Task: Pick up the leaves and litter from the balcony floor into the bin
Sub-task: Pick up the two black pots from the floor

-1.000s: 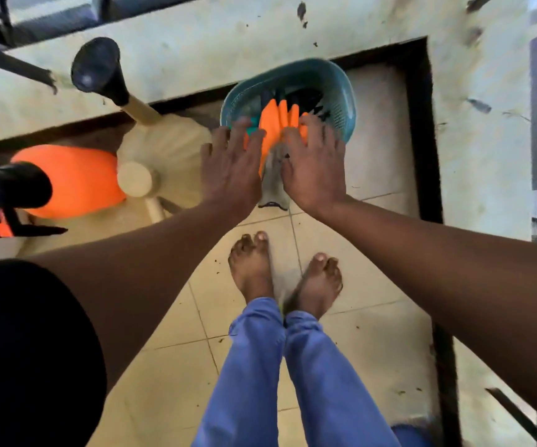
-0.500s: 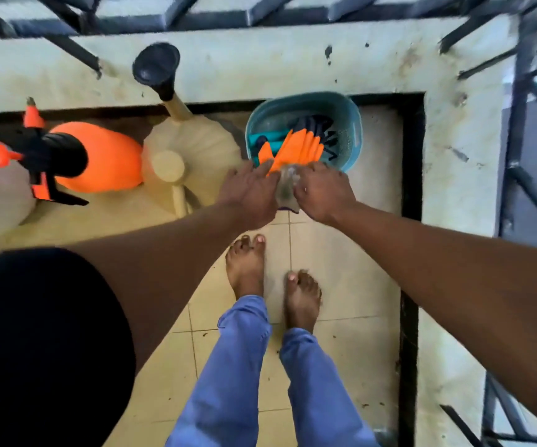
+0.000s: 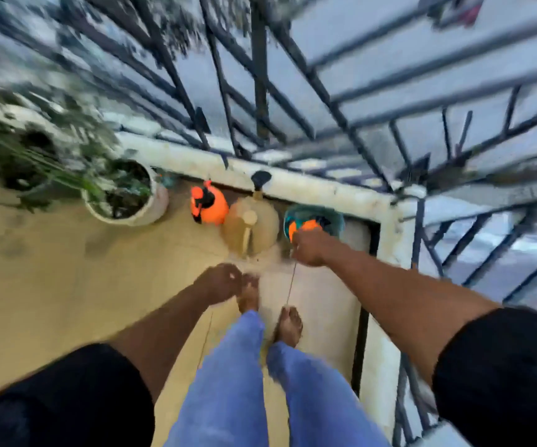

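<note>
Motion-blurred hands (image 3: pixel 307 248), grips unreadable

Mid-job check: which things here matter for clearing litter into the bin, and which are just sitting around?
For the job: teal bin, right hand at its rim, left hand.

Just lying about: orange sprayer, beige watering can, white plant pot.

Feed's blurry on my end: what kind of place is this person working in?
Most likely a home balcony, set high up. A dark metal grille stands on a low pale parapet at the edge of the tiled floor, and a potted plant, an orange sprayer and a beige watering can line the wall.
</note>
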Demonstrator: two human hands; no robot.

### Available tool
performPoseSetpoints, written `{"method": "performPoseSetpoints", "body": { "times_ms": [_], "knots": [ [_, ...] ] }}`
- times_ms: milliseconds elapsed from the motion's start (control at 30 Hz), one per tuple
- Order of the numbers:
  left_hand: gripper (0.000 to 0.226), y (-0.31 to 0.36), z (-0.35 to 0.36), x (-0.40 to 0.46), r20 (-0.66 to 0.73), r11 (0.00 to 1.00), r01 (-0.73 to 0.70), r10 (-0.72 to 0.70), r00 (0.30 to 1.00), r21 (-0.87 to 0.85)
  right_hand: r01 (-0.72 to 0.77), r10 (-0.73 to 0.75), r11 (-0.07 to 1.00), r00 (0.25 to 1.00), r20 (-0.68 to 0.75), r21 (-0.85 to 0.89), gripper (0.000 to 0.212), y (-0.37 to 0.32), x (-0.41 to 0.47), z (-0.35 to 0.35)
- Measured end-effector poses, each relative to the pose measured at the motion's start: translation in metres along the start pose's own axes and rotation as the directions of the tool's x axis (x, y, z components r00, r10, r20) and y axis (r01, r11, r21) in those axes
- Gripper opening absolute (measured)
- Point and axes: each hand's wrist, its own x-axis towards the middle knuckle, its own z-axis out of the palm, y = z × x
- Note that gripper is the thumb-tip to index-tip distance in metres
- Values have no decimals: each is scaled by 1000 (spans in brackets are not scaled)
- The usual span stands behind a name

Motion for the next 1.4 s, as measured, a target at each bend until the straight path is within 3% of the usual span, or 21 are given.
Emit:
{"method": "performPoseSetpoints", "body": {
  "times_ms": [67,233,367,500,667,767,867,1100,1200,1300,1400],
  "knots": [
    [25,-10,-16,-51,-52,997,9,-13,999,-76,79,-79,997,996,-32,2,35,-40,-50,-27],
    [16,-43,-43,-165,-129,960,-33,-4,992,-279,227,-231,972,970,-73,-53,35,-138,-151,-29],
    [17,-107,-46,-224,-164,922,-9,-59,985,-387,270,-262,946,963,66,-181,28,-203,-202,-5],
    [35,-197,-69,-286,-130,897,138,-210,969,-419,327,-295,889,944,146,-320,28,-288,-220,19],
    [31,-326,-81,-340,-170,789,263,-417,893,-556,427,-403,792,902,151,-437,19,-408,-233,48],
    [42,-377,-88,-364,-190,744,269,-469,863,-612,508,-470,719,858,207,-475,32,-468,-234,65],
    [23,-406,-89,-380,-203,688,213,-471,858,-694,527,-484,685,845,227,-502,12,-518,-244,79],
    [16,-460,-88,-384,-60,397,175,-514,856,-901,610,-532,624,789,307,-488,12,-595,-213,108],
    [14,-478,-98,-378,1,322,192,-510,860,-927,634,-512,585,772,376,-506,10,-629,-197,114],
    [14,-504,-123,-360,7,267,184,-550,835,-946,674,-470,472,738,485,-568,9,-672,-176,116],
    [14,-521,-165,-349,-14,230,150,-586,810,-962,685,-425,416,728,538,-598,22,-724,-160,111]
  ]
}}
